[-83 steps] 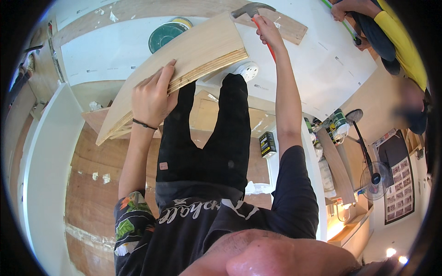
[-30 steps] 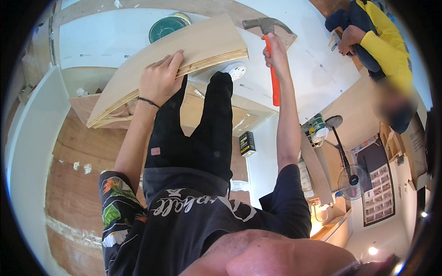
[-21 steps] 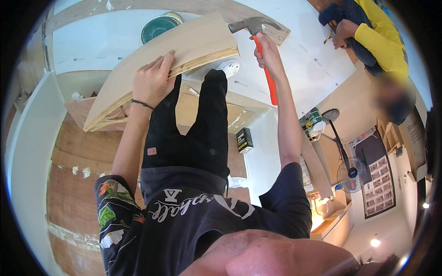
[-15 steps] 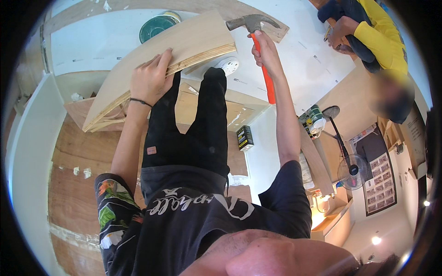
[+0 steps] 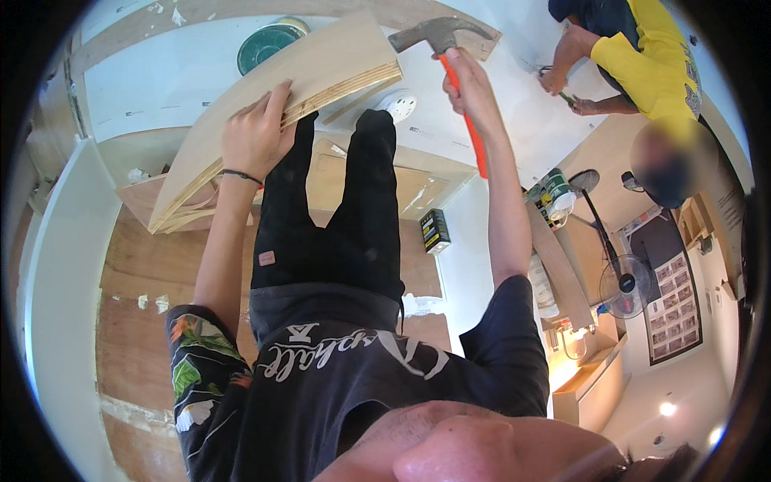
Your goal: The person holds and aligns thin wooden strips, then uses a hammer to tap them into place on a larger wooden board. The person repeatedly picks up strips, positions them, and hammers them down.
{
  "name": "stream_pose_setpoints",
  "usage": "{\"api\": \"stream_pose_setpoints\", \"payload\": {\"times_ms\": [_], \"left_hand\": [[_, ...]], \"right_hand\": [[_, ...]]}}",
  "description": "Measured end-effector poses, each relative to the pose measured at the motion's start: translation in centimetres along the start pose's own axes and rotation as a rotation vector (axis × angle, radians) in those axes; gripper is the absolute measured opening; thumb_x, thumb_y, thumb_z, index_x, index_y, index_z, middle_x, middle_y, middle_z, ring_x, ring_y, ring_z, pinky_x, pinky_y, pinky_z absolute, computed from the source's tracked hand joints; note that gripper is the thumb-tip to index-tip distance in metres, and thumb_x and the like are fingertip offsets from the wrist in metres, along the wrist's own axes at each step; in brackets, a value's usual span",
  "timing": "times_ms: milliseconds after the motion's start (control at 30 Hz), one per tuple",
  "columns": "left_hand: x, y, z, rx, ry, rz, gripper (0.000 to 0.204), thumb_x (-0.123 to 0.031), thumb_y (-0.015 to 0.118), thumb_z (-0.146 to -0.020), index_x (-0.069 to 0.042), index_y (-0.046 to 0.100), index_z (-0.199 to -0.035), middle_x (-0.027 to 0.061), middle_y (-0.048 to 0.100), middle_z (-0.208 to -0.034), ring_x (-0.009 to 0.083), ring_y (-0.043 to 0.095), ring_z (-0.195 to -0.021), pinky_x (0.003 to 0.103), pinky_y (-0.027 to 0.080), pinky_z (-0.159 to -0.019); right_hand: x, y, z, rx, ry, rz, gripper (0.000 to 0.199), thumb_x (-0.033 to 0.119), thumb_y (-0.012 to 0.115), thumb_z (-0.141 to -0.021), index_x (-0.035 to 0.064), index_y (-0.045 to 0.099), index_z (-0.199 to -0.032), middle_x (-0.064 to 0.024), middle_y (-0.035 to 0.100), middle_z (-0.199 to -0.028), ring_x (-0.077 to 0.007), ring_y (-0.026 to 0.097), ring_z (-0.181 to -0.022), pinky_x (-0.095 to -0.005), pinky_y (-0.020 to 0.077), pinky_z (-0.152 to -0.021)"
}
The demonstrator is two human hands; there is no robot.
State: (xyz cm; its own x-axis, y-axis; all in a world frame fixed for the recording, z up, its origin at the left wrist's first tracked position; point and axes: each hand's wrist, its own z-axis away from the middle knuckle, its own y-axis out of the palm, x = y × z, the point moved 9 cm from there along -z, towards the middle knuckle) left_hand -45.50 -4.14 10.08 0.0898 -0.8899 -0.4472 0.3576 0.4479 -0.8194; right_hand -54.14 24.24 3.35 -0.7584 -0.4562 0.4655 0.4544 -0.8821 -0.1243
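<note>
My left hand [image 5: 255, 138] is closed over the edge of a curved plywood panel [image 5: 321, 60], its fingers lying on the pale face. The panel is tilted, with its layered edge toward me. In my right hand [image 5: 474, 90] is a claw hammer [image 5: 440, 34], gripped by its orange handle [image 5: 475, 145] a little below the head. The dark metal head is level with the panel's right end, its striking face very close to it. Whether they touch, I cannot tell.
Beyond the panel stands a green bucket [image 5: 263, 50]. At the upper right, a person in a yellow top [image 5: 646, 72] holds a small tool. A black box [image 5: 434, 231], a fan [image 5: 626, 283] and a paint tub [image 5: 552, 197] lie to the right. Scrap wood [image 5: 181, 193] leans at left.
The hammer and panel end have shifted slightly left in the picture. The person in yellow has brought both hands lower and to the left, with a tool now showing between them.
</note>
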Motion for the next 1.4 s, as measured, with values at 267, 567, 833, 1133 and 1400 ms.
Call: {"api": "stream_pose_setpoints", "payload": {"times_ms": [267,567,833,1133,1400], "left_hand": [[0.1,-0.3,-0.1,-0.052,0.023,-0.006,0.044,-0.016,0.07,-0.08,-0.018,0.06,-0.123,0.0075,0.071,-0.083,0.0273,0.069,-0.071,0.038,0.054,-0.062],[-0.6,-1.0,-0.4,-0.079,0.041,-0.019,0.037,-0.017,0.069,-0.084,-0.018,0.061,-0.12,0.0071,0.069,-0.074,0.0279,0.068,-0.065,0.037,0.053,-0.057],[-0.1,-0.7,-0.5,-0.037,0.017,-0.049,0.039,-0.018,0.071,-0.081,-0.017,0.058,-0.118,0.0058,0.072,-0.084,0.0283,0.069,-0.069,0.038,0.055,-0.06],[0.1,-0.9,-0.5,-0.032,0.002,-0.052,0.025,-0.023,0.069,-0.088,-0.017,0.061,-0.112,0.0083,0.07,-0.073,0.0286,0.069,-0.063,0.039,0.052,-0.052],[0.1,-1.0,-0.7,-0.048,0.015,-0.089,0.032,-0.021,0.07,-0.084,-0.018,0.06,-0.114,0.0062,0.069,-0.071,0.0283,0.068,-0.063,0.037,0.054,-0.055]], "right_hand": [[0.6,-0.5,1.6,-0.039,-0.043,-0.107,0.041,0.048,0.046,-0.102,0.0103,0.062,-0.11,0.0058,0.038,-0.058,-0.0035,0.03,-0.045,-0.0226,0.0233,-0.042],[1.2,0.0,3.5,0.013,-0.067,-0.182,0.045,0.049,0.04,-0.104,0.0093,0.058,-0.117,0.0061,0.037,-0.059,-0.0034,0.028,-0.044,-0.0206,0.0217,-0.04],[1.7,0.1,4.9,0.031,-0.076,-0.181,0.045,0.047,0.038,-0.104,0.009,0.06,-0.115,0.0056,0.037,-0.058,-0.0035,0.027,-0.043,-0.0211,0.0226,-0.04],[2.7,-0.1,5.7,0.001,-0.134,-0.133,0.046,0.048,0.038,-0.104,0.0093,0.06,-0.117,0.0054,0.037,-0.059,-0.0031,0.028,-0.043,-0.0204,0.0231,-0.04],[3.3,-0.1,5.6,-0.034,-0.177,-0.141,0.045,0.047,0.038,-0.104,0.0099,0.06,-0.117,0.0057,0.039,-0.061,-0.0027,0.028,-0.044,-0.0199,0.0233,-0.04]]}}
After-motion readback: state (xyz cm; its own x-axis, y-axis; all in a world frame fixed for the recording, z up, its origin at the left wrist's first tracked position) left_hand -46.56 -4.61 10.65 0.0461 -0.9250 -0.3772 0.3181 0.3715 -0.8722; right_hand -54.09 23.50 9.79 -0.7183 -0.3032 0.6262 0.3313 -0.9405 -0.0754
